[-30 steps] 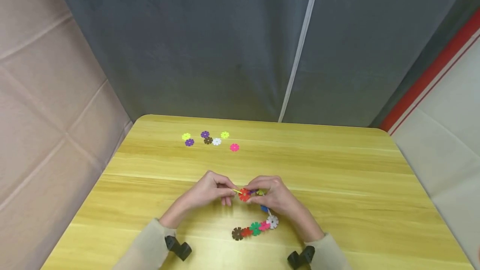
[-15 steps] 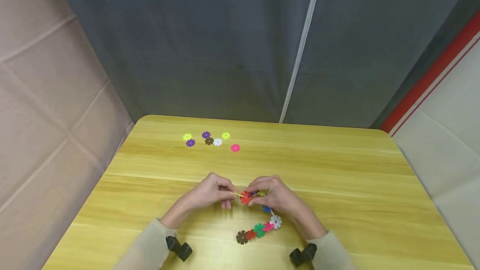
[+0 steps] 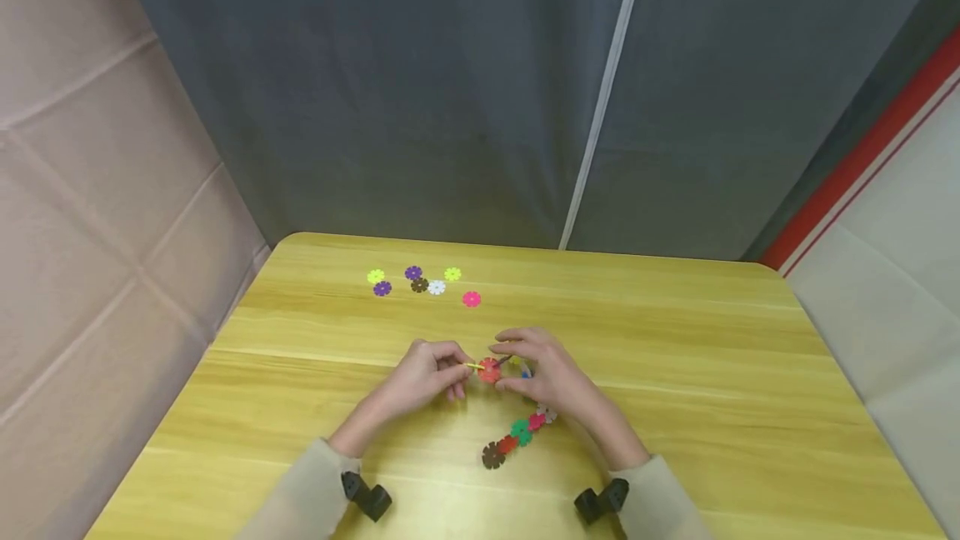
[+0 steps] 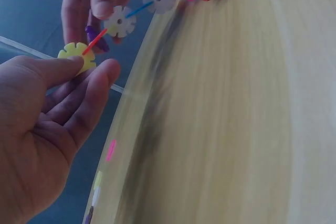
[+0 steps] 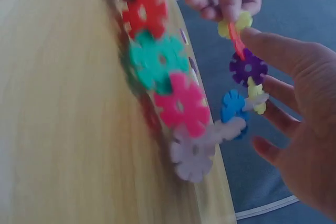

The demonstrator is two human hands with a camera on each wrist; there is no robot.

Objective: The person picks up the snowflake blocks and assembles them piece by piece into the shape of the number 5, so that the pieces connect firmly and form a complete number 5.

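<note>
A chain of interlocked plastic snowflake discs trails from my hands down to a brown disc on the yellow table. My left hand pinches a yellow disc at the chain's upper end, against a red disc. My right hand grips the lifted part of the chain just behind it. In the right wrist view the purple disc and blue disc lie against my fingers. The pink disc, green disc and red disc hang toward the table.
Several loose discs lie near the table's far edge: yellow, purple, brown, white and pink. A grey curtain hangs behind the table, with a beige wall to the left.
Both hands have moved away from me with the chain's upper end. The tail has been dragged after them and now lies straighter on the table.
</note>
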